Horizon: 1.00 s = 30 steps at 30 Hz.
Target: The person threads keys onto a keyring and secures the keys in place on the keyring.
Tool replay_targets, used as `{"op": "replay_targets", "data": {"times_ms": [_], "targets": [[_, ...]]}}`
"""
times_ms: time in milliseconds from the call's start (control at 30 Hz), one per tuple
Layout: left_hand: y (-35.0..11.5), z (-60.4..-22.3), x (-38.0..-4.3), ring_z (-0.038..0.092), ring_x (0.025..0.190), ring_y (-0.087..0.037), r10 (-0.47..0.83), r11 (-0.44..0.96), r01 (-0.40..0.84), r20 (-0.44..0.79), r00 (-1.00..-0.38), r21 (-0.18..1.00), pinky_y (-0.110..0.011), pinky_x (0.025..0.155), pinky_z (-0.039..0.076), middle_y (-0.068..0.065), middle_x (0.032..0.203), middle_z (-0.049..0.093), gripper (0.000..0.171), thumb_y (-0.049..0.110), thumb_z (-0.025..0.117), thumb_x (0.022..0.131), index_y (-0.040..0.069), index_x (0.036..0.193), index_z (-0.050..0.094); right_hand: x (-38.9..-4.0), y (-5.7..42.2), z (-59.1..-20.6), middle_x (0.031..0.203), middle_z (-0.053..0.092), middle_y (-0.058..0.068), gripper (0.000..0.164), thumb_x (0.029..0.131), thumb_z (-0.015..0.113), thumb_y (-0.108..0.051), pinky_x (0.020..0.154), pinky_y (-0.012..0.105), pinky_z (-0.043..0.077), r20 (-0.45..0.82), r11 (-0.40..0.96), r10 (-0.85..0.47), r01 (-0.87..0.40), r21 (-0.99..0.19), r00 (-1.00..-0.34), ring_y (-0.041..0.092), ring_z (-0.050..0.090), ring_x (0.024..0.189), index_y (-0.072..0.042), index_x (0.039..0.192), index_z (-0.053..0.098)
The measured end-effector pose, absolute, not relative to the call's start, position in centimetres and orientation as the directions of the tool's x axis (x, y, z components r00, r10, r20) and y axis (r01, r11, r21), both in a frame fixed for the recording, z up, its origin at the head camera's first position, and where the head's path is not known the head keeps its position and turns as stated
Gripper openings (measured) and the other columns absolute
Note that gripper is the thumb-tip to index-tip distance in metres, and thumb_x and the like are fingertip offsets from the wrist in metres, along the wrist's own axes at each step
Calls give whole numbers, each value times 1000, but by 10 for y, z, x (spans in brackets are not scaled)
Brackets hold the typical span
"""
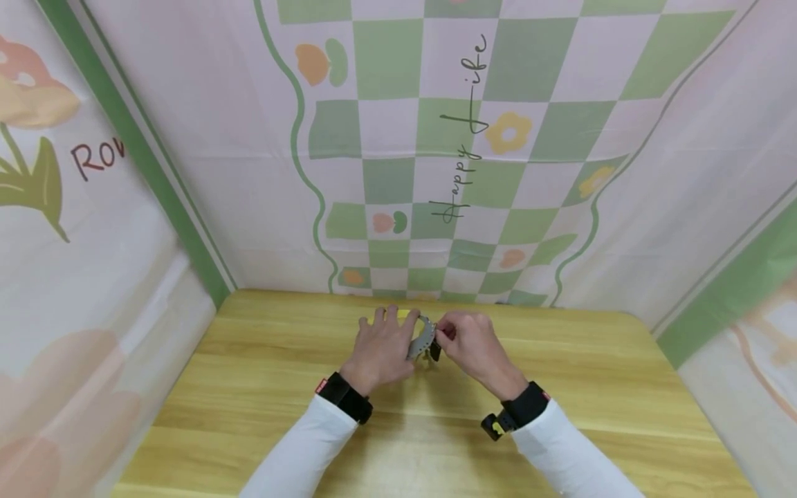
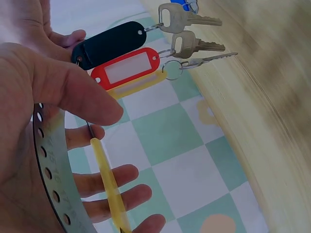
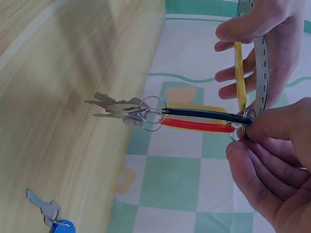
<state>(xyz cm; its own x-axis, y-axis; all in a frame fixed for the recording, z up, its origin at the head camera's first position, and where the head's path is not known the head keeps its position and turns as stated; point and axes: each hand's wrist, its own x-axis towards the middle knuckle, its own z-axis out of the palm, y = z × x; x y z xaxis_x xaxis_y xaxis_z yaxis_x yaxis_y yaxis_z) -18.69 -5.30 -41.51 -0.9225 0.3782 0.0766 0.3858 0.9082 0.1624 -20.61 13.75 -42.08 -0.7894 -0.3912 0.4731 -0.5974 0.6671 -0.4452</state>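
Observation:
My left hand (image 1: 381, 351) holds a large ring-shaped key holder, its thumb and fingers on either side. The holder has a grey curved plate (image 1: 423, 340) with a row of numbered holes, and a yellow sleeved handle (image 2: 108, 179). Close by on the right, my right hand (image 1: 476, 346) pinches small split rings between thumb and forefinger at the plate's end. From there hang a black key tag (image 2: 109, 46), a red key tag (image 2: 127, 68) and a yellow key tag (image 2: 138, 86). Metal keys (image 3: 121, 110) dangle from the tags' far ends.
A blue key tag (image 3: 64, 226) with a key (image 3: 44, 205) lies on the wooden table (image 1: 280, 415). Behind the table's far edge hangs a printed cloth (image 1: 386, 131) with green checks. More cloth walls (image 1: 93, 277) stand at both sides.

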Motion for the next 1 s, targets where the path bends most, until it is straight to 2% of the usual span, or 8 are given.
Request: {"op": "replay_targets", "data": {"times_ms": [233,367,467,633,733,800,900,1000], "targets": [[-52,-414,-187,53,121,-39,350,929,361,118,-929,86,-63,94,46,-21,135,53,78,29,74,83,17,154,42,-204,136,-419,75,71,0,5,86,77,-4,58,24,55,367,679,-310,-474,-561,-877,7,66,65,-8,82,75],[-52,-416,-188,54,118,-39,343,934,353,149,-928,49,-60,90,49,-20,133,54,76,30,72,84,18,153,43,-205,137,-417,75,71,0,5,88,77,-7,60,26,55,364,659,-295,-464,-593,-884,8,66,66,-8,83,76],[-53,-417,-189,55,117,-38,344,936,352,157,-926,25,-57,89,50,-19,134,53,76,31,71,83,20,153,43,-207,138,-418,75,70,0,6,87,76,-3,57,23,53,439,664,-371,-564,-491,-818,9,65,63,-7,83,75],[-55,-417,-190,52,122,-38,355,932,362,161,-921,16,-57,91,49,-19,139,50,78,29,70,83,22,155,41,-210,140,-422,79,70,6,11,81,77,7,56,25,54,596,616,-545,-764,-192,-590,16,66,65,-1,86,72],[-56,-416,-190,51,124,-39,363,928,371,180,-914,15,-58,92,49,-19,141,49,78,26,68,82,22,156,41,-212,140,-424,82,70,10,17,76,80,11,60,28,57,648,579,-601,-813,-50,-468,20,69,70,2,87,71],[-57,-416,-190,51,124,-38,363,928,372,186,-913,11,-59,92,49,-19,142,48,81,26,69,81,23,156,39,-212,140,-424,83,69,11,19,74,82,11,61,29,57,665,564,-622,-825,17,-412,22,69,71,3,88,71],[-59,-414,-190,51,124,-38,361,929,369,198,-912,6,-59,93,48,-18,142,48,85,28,73,79,24,157,39,-212,138,-425,84,68,10,20,74,83,10,63,29,58,680,555,-622,-831,35,-387,22,69,73,3,89,71],[-60,-415,-189,50,126,-39,351,933,361,211,-912,8,-60,95,47,-19,143,48,90,30,77,76,23,157,39,-210,137,-427,85,69,9,18,78,82,7,63,29,58,681,565,-566,-820,-91,-465,20,69,73,1,91,72]]}}
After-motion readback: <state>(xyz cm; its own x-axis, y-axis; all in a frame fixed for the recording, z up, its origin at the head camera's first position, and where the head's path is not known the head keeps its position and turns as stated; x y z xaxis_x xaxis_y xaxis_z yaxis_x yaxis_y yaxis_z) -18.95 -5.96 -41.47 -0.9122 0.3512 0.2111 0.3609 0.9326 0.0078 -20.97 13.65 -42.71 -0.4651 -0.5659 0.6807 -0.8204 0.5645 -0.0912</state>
